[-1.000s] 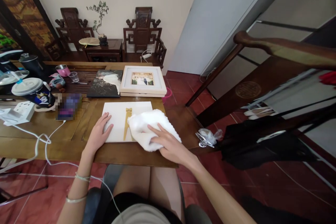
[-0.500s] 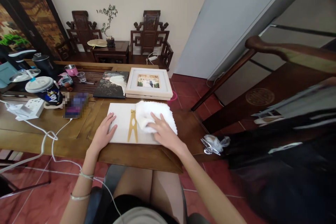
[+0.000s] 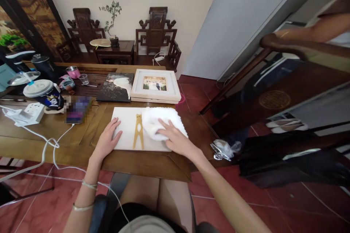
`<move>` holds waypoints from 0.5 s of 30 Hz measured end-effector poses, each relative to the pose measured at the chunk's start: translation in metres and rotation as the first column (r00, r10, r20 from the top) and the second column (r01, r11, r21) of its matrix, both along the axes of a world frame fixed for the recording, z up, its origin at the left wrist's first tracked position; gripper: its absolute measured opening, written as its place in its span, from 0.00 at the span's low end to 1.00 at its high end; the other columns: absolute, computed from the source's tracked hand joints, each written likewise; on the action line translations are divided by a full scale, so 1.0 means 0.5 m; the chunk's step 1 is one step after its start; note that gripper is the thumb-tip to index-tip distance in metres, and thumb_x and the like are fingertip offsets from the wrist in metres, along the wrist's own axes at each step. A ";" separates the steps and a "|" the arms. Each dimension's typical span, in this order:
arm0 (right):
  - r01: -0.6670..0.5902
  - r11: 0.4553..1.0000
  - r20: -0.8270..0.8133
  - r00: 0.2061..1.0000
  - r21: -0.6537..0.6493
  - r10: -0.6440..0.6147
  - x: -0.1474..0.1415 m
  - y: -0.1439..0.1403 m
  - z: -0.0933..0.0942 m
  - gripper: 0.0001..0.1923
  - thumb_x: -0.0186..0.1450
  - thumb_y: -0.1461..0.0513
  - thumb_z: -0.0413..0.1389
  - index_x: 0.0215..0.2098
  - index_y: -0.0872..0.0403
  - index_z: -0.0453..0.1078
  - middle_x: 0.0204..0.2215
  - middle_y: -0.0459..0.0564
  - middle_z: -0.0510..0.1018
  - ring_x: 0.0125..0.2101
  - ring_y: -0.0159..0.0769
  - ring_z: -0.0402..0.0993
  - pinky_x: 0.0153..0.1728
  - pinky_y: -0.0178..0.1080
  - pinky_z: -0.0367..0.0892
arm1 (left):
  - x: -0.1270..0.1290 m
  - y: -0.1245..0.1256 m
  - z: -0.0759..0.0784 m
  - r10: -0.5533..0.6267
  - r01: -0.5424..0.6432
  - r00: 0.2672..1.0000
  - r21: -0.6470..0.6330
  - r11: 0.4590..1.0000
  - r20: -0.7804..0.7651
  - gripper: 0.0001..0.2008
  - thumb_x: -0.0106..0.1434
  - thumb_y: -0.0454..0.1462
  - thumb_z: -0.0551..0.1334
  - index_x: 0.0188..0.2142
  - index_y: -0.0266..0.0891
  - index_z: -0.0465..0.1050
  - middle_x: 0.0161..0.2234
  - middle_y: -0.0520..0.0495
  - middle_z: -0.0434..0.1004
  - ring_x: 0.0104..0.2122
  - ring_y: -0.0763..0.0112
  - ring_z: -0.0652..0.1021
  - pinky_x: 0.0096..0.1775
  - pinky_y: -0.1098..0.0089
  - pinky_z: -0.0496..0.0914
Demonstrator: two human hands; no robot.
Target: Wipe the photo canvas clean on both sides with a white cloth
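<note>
A pale, flat board [image 3: 124, 133] lies near the table's front edge. On its middle is a yellow, clothespin-shaped figure [image 3: 138, 131] with a cat-like head and two legs. My left hand [image 3: 108, 138] rests at the board's left edge, fingers stretched out, holding nothing. A fluffy white cloth [image 3: 153, 122] covers the board's right part and hangs over its right edge. My right hand [image 3: 175, 136] presses the cloth from above, its fingers spread on top and sunk into a fold. What lies under the cloth is hidden.
Behind the board are a white framed photo [image 3: 136, 83] and a dark picture panel [image 3: 105, 93]. Left stand a phone [image 3: 79, 111], a lidded cup [image 3: 49, 94] and a white power strip [image 3: 30, 114] with cables. A person's arm [image 3: 314, 31] rests on the wooden chair [image 3: 314, 94] at right.
My right hand and the white cloth have shifted slightly right and towards me. My left hand stays put. A person's arm has come into view over the chair.
</note>
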State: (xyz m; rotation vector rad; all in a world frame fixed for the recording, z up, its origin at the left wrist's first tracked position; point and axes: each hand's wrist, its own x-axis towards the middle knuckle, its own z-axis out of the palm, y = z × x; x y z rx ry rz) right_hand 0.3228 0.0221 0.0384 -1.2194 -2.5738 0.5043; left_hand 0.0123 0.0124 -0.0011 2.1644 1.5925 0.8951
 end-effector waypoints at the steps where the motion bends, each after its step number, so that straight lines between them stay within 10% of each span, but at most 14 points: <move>1: 0.015 1.000 -0.002 1.000 0.009 -0.015 -0.009 0.023 -0.005 0.33 0.48 0.77 0.43 0.50 0.58 0.71 0.60 0.62 0.67 0.66 0.47 0.45 0.64 0.61 0.41 | 0.000 0.000 -0.001 0.000 0.000 1.000 0.001 1.000 -0.001 0.21 0.68 0.43 0.53 0.58 0.37 0.64 0.64 0.39 0.61 0.64 0.61 0.61 0.64 0.56 0.55; 6: 0.052 0.998 -0.012 0.999 0.041 -0.052 -0.035 0.055 -0.010 0.33 0.49 0.77 0.43 0.51 0.62 0.70 0.57 0.66 0.70 0.67 0.51 0.40 0.62 0.66 0.38 | -0.002 0.001 -0.003 0.007 -0.007 1.000 -0.001 1.000 0.007 0.23 0.68 0.43 0.54 0.59 0.36 0.63 0.64 0.38 0.61 0.64 0.61 0.61 0.64 0.56 0.55; 15: -0.080 0.996 -0.039 0.996 0.046 0.082 -0.010 -0.158 -0.004 0.29 0.48 0.80 0.41 0.40 0.57 0.73 0.63 0.53 0.63 0.68 0.47 0.35 0.64 0.65 0.37 | 0.002 0.001 -0.002 0.019 -0.018 1.000 -0.020 1.000 0.012 0.24 0.68 0.44 0.53 0.60 0.35 0.63 0.64 0.38 0.60 0.64 0.61 0.61 0.64 0.56 0.55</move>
